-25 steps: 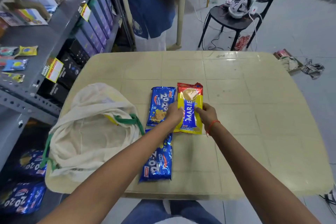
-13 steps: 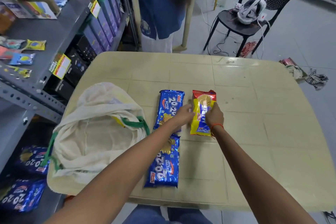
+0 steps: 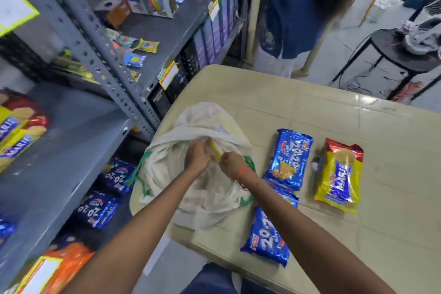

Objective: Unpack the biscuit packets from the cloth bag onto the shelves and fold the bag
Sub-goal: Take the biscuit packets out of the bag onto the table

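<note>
The cream cloth bag with green handles lies at the left end of the beige table. My left hand and my right hand are both inside its mouth, pinching the edge of a yellow packet that barely shows. Two blue 20-20 biscuit packets lie on the table right of the bag, one farther and one nearer. A yellow and red Marie packet rests right of those, untouched.
A grey metal shelf rack stands left of the table, holding Marie packets, 20-20 packets, small sachets and boxes. Another person in blue stands beyond the table's far edge. A black chair is at the far right.
Both hands left the Marie packet on the table and moved left into the bag's mouth, closing on a yellow packet. The view swung left toward the shelves.
</note>
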Tool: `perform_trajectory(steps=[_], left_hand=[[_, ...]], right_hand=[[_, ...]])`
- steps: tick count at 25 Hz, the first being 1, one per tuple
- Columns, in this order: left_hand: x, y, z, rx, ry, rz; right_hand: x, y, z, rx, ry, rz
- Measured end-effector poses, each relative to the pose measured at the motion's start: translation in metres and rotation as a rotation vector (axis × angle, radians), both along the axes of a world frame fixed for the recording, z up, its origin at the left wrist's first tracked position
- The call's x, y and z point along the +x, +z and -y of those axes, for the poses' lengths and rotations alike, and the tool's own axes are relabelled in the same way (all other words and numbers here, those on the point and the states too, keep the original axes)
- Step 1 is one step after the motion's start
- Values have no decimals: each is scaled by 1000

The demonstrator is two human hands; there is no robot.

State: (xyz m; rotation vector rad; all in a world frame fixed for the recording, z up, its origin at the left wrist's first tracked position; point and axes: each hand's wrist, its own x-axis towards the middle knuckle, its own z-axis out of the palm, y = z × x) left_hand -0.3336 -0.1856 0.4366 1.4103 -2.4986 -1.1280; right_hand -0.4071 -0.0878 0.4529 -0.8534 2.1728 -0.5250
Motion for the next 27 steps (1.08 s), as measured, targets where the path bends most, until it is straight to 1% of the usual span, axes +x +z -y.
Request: perform_trajectory(steps=[2, 4, 8, 10, 11, 12, 14, 15, 17, 18, 20, 21, 23, 25, 27], left_hand=[[-1, 3, 19, -117, -201, -20], [-13, 6, 33, -202, -303, 10], [-49, 3, 47, -193, -458, 90], [-68, -2, 51, -130, -519, 68], [-74, 1, 49, -65, -531, 46], [-78, 3, 44, 0, -519, 27], [-80, 3, 37, 102, -389, -18], [-78, 0, 33, 123, -290, -49], [-65, -9, 22, 98, -124, -127], [-57, -13, 16, 59, -69, -147], [-43, -18, 4, -31, -3, -123], [-38, -18, 0, -53, 26, -95], [-34, -16, -5, -50, 76, -61], [-36, -10, -6, -33, 124, -50], [-38, -7, -7, 61, 235, -50]], right_hand=[[7, -6, 7, 11, -34, -156], [3, -10, 11, 10, -83, -296], [-28, -16, 11, 107, -31, -340], [-51, -29, 7, 187, -58, -400], [-59, -34, 4, 227, -87, -433], [-65, -36, 0, 267, -108, -458], [-71, -37, -4, 283, -164, -474], [-69, -35, -3, 220, -192, -494], [-58, -30, 1, -28, -201, -538], [-50, -28, 4, -156, -158, -528], [-36, -29, 8, -233, 6, -415], [-35, -32, 10, -208, 36, -356], [-50, -36, 11, -150, -64, -278], [-72, -41, 8, -33, -135, -173], [-88, -42, 6, 70, -100, -52]])
